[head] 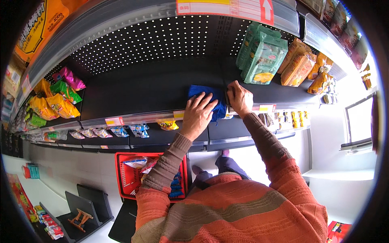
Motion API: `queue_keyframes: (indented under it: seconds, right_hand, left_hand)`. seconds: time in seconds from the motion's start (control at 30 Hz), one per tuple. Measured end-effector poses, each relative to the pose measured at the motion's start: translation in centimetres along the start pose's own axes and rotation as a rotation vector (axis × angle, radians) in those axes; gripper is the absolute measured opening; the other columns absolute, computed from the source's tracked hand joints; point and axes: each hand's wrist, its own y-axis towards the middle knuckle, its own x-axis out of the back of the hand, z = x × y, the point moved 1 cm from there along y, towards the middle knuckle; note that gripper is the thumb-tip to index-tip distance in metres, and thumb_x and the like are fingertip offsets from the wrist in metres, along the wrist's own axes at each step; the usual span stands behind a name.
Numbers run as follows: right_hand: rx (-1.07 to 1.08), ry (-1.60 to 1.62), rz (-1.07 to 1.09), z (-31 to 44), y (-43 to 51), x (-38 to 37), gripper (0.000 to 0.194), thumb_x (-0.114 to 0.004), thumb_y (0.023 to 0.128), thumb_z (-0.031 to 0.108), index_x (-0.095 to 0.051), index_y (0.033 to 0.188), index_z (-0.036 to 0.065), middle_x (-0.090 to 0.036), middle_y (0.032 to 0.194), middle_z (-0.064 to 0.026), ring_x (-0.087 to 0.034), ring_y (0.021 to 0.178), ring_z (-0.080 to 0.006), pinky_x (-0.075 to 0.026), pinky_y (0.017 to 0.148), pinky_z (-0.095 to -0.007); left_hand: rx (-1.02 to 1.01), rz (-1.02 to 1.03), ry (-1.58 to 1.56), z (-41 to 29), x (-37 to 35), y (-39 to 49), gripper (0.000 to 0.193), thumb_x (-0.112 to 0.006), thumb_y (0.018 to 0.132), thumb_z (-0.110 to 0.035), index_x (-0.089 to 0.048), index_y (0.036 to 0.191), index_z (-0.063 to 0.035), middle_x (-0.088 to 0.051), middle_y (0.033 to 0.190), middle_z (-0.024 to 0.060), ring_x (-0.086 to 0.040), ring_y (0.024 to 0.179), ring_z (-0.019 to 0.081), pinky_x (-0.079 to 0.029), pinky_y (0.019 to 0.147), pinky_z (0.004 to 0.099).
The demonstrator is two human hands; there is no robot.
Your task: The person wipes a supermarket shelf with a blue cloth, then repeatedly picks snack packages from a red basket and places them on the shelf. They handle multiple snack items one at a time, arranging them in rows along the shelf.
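Observation:
My left hand (199,114) lies flat with its fingers spread on a folded blue cloth (200,90) at the front of a black metal shelf (136,88). To the right of the cloth, my right hand (241,98) is curled on the edge of a thin dark upright piece (227,97), which may be a shelf divider or panel; its shape is partly hidden. The cloth reaches over the front price rail. Green snack bags (264,57) stand behind and to the right of my right hand.
Orange-brown packs (299,65) stand farther right. Colourful snack bags (62,104) lie at the shelf's left end. Small packets (139,130) sit on the shelf below. A red shopping basket (120,176) with packets stands by my legs. A perforated back panel (146,42) closes the shelf.

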Motion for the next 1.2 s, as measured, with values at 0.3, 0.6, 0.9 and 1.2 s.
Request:
queue_keyframes:
  seconds: [0.3,0.6,0.9,1.2]
  right_hand:
    - [0.000,0.028,-0.005,-0.3,-0.1,0.3,0.010,-0.063,0.097,0.021,-0.060,0.099,0.011,-0.071,0.081,-0.0113,-0.072,0.073,-0.0353,-0.055,0.065,-0.0464]
    - [-0.035,0.014,0.022,0.2,0.0,0.3,0.010,-0.067,0.096,0.019,-0.062,0.101,0.013,-0.073,0.085,-0.0126,-0.073,0.080,-0.0365,-0.056,0.069,-0.0469]
    - [-0.018,-0.002,0.066,-0.3,-0.2,0.4,0.008,-0.062,0.099,0.019,-0.061,0.103,0.012,-0.072,0.088,-0.0135,-0.073,0.083,-0.0373,-0.056,0.072,-0.0468]
    - [0.006,0.005,0.025,-0.6,-0.1,0.0,0.010,-0.063,0.097,0.017,-0.063,0.104,0.010,-0.070,0.086,-0.0155,-0.072,0.081,-0.0387,-0.056,0.071,-0.0475]
  left_hand:
    - [-0.001,0.152,-0.012,3.2,3.8,-1.5,0.055,-0.070,0.095,-0.015,-0.060,0.148,-0.0186,-0.051,0.160,0.0049,-0.044,0.150,0.0271,-0.035,0.122,0.0496]
    - [0.118,0.092,0.125,7.9,8.3,-5.3,0.055,-0.069,0.087,-0.009,-0.063,0.142,-0.0120,-0.053,0.157,0.0078,-0.047,0.147,0.0292,-0.037,0.120,0.0491]
    - [0.556,0.021,0.425,22.8,18.1,-16.5,0.055,-0.057,0.091,-0.012,-0.059,0.146,-0.0097,-0.053,0.159,0.0109,-0.047,0.148,0.0326,-0.035,0.122,0.0522]
    - [0.943,0.101,0.604,32.2,20.9,-18.1,0.062,-0.045,0.100,-0.036,-0.049,0.156,-0.0110,-0.046,0.165,0.0149,-0.042,0.150,0.0383,-0.032,0.124,0.0512]
